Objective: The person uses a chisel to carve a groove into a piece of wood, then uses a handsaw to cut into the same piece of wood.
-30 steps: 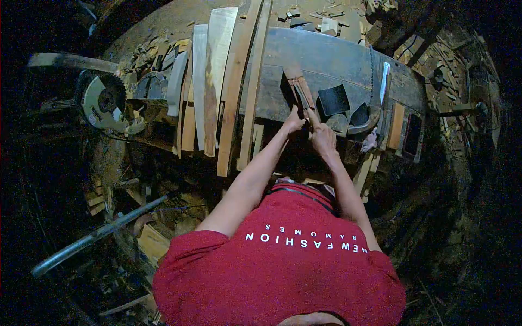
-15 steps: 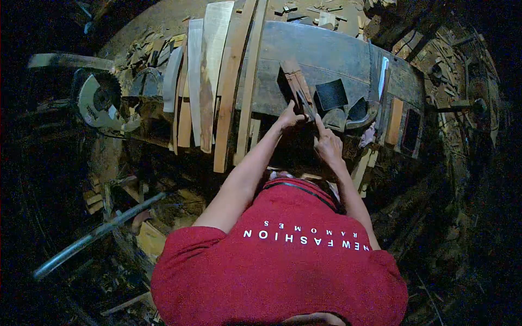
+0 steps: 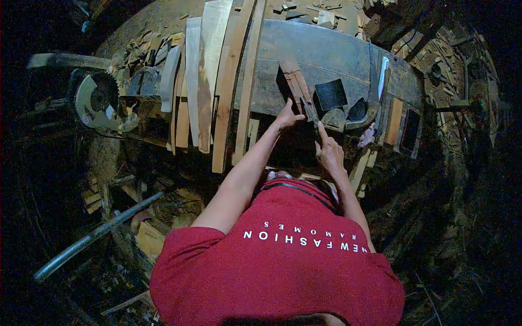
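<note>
A reddish-brown wooden block [image 3: 294, 79] lies at a slant on the dark workbench [image 3: 331, 46]. My left hand [image 3: 289, 115] is at the block's near end, thumb stretched out to the right and fingers partly hidden against its left side. In my right hand [image 3: 329, 152] is a thin dark tool [image 3: 310, 111], held with the index finger along it. The tool's far end lies over the near part of the block. Just right of the block rests a black square piece [image 3: 331, 94], with a smaller dark piece [image 3: 358, 110] beyond it.
Long boards [image 3: 228, 81] lie across the bench on the left. Farther left is a circular saw blade [image 3: 97, 102]. A white-bladed handsaw [image 3: 383, 76] and an orange-brown block [image 3: 395, 120] lie on the right. A metal pipe [image 3: 98, 236] is at lower left.
My right hand has drawn slightly back toward my body with the tool, away from my left hand. The block has hardly moved.
</note>
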`<state>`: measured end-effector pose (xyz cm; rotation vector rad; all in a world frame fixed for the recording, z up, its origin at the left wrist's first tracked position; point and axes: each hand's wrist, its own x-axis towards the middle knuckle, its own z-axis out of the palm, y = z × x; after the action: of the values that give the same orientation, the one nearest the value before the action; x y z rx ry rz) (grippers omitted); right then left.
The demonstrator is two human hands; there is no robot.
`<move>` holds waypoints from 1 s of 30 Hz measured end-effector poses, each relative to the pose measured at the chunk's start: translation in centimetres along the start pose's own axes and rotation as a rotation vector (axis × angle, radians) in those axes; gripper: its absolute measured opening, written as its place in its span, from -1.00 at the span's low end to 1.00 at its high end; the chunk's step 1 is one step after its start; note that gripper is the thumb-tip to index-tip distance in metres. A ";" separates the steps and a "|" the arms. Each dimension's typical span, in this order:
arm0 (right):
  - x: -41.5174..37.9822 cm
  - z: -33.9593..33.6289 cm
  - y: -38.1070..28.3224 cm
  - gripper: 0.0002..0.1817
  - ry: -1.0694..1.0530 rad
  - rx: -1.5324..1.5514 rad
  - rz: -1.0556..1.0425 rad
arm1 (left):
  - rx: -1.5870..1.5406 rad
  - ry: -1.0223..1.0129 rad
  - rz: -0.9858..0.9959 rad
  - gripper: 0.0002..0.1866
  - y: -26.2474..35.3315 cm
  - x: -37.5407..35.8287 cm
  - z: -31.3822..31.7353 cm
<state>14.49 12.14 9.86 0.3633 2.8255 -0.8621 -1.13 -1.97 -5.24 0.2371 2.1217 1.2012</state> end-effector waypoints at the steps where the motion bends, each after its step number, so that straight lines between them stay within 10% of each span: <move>1: 0.2 0.0 -0.2 -0.28 0.002 0.000 -0.003 | 0.000 0.003 0.002 0.13 -0.5 0.1 0.2; 28: 0.9 0.1 -0.7 -0.33 -0.033 0.007 0.021 | 0.084 0.019 -0.024 0.18 1.4 -0.9 -0.2; 30: 2.1 0.4 -1.1 -0.33 -0.009 -0.004 0.007 | 0.030 -0.049 -0.072 -0.15 2.1 -1.1 -0.3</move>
<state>12.16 11.39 9.67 0.3674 2.8155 -0.8545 -0.90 -1.53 -2.93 0.2000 2.0889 1.1120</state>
